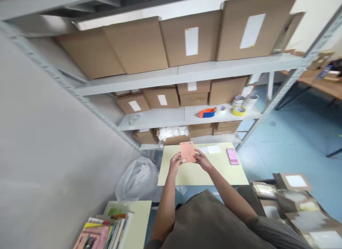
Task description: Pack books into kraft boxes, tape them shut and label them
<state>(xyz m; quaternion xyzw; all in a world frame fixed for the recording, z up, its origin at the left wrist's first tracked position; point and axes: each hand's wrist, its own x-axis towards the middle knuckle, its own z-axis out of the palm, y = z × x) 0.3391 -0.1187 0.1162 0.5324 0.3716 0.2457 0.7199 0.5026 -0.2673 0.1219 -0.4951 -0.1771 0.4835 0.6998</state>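
A thin salmon-pink book (187,151) with a barcode at its top right corner is held up over the pale yellow table (213,174). My left hand (175,161) grips its left edge, fingers closed on it. At the opposite edge, my right hand (202,159) is closed on the same book. Behind the right hand lie white papers (214,149) on the table. Farther right on the tabletop is a pink item (232,157), blurred into blocks, so its kind is hidden.
Metal shelves (171,76) with cardboard boxes (191,38) rise behind the table. Tape rolls (239,111) sit on a middle shelf. A plastic bag (139,177) stands left of the table, and stacked books (107,231) lie at lower left. Packed cartons (296,202) are at right.
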